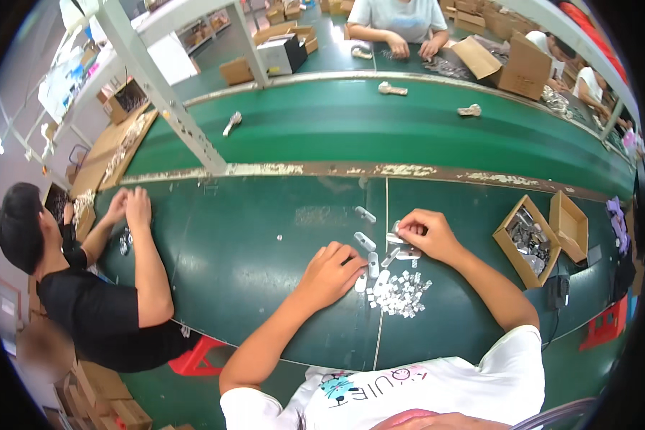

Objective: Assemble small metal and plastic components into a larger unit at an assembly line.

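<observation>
Head view: nearest, at the lower edge, a white printed T-shirt (444, 383) is seen, with both bare forearms stretched over a dark green table (236, 244). Beyond it, a loose heap of small white pieces (400, 295) is spread between the arms, near a pale seam line in the tabletop. The left hand (330, 274) is held palm down with its fingers bent, the fingertips set beside several oblong grey pieces (373, 265) that are scattered just past the heap; whether anything is gripped under them cannot be told. The right hand (430, 234) is kept a little farther off, its thumb and forefinger drawn together at a small piece among the far oblong ones; whether that piece is pinched or only touched cannot be made out. To the right, a black adapter (559, 290) is placed near an open cardboard box (514, 265) filled with grey metal parts (529, 240), and a second, shallower box (570, 226) is leaned against it. At the left, a co-worker in black (97, 315) is seated at the same table, both hands raised together. Past the table edge, a green belt (322, 125) is dotted with three well-separated whitish objects (393, 89). Farthest off, a pile of dark parts (448, 66) is handled by another person (401, 18), beside an open carton (527, 66).
</observation>
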`<state>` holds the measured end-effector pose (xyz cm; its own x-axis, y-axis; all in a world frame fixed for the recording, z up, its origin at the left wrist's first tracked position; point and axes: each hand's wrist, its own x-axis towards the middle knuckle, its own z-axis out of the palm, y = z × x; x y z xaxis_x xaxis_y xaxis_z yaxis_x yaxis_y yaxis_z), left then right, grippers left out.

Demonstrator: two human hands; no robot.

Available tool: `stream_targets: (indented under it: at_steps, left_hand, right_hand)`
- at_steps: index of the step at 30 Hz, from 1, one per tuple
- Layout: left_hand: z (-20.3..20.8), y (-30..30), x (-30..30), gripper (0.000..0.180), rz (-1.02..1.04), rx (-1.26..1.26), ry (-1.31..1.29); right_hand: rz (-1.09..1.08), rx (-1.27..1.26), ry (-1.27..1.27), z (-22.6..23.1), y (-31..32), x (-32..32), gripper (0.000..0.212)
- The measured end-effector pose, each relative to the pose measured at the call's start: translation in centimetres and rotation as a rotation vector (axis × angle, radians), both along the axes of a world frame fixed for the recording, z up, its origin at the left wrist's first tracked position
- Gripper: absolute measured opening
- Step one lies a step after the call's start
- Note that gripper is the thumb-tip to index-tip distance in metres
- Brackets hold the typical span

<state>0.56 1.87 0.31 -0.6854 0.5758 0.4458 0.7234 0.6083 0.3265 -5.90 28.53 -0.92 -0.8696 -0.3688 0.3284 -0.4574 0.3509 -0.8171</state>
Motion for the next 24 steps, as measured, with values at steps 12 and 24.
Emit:
stream_targets:
  at_steps: [12,24]
  left_hand:
    - [0.4,-0.2,1.7,0.03,-0.029,-0.067,-0.102]
    - [0.7,-0.5,0.4,0.027,0.12,0.819,-1.031]
  right_hand:
    - [-0.027,-0.195,-0.145,-1.0,0.1,0.0,0.01]
    - [0.009,-0.515,-0.318,0.3,0.3,1.2,0.015]
